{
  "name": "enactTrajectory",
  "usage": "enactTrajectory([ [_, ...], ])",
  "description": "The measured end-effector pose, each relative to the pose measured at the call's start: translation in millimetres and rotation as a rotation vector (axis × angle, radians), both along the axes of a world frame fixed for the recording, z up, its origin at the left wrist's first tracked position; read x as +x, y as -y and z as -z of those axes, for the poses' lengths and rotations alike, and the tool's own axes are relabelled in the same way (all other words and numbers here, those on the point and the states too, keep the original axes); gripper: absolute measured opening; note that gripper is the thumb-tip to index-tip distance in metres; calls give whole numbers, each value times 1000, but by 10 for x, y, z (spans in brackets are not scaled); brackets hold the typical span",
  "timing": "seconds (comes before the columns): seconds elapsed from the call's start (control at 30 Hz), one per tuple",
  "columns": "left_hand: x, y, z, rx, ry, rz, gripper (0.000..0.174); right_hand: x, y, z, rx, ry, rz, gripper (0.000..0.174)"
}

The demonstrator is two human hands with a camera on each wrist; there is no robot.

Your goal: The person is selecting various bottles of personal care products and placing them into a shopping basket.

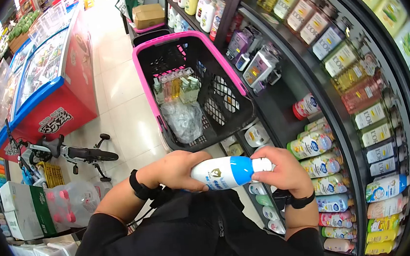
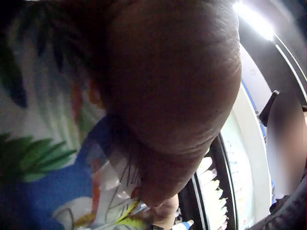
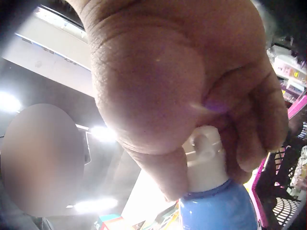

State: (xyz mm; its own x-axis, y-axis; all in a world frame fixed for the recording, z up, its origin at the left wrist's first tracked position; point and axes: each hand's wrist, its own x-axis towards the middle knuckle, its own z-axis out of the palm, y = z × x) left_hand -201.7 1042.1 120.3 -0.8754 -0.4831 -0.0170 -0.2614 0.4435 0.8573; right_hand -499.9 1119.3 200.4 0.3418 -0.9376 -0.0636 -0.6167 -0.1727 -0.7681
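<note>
A white bottle with a blue shoulder and white top lies sideways in front of the person's chest. The left hand grips its lower end, thumb along the near side. At the other end, the right hand pinches the white top between thumb and fingers. From the right wrist, the white bottle top shows a small spout-like bump under the right hand. In the left wrist view, a leaf-printed side of the bottle fills the left, beside the dark left hand.
Beyond the hands stands a black shopping basket with a pink rim, holding small bottles and clear plastic. Shelves of bottles line the right. A child's bicycle and a red freezer stand left.
</note>
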Motion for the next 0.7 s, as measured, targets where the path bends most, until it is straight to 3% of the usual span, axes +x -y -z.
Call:
enactTrajectory([
  [0.1,91,201,-74,73,-78,-31,68,203,291,-298,-71,-21,-5,33],
  [0.23,59,395,170,133,-225,-174,61,366,774,-503,-287,-141,-122,32],
  [0.33,110,461,431,-143,-315,-514,55,425,1183,-567,-346,-303,-103,31],
  [0.37,163,448,385,16,-213,-613,49,394,1357,-511,-378,-297,-93,32],
  [0.43,230,421,616,-204,-114,-784,47,369,1765,-437,-334,-324,-53,33],
  [0.57,252,456,926,-429,41,-935,46,498,2684,57,-278,-434,-60,39],
  [0.7,77,574,1057,-467,165,-961,44,727,3513,1120,-178,-581,-95,52],
])
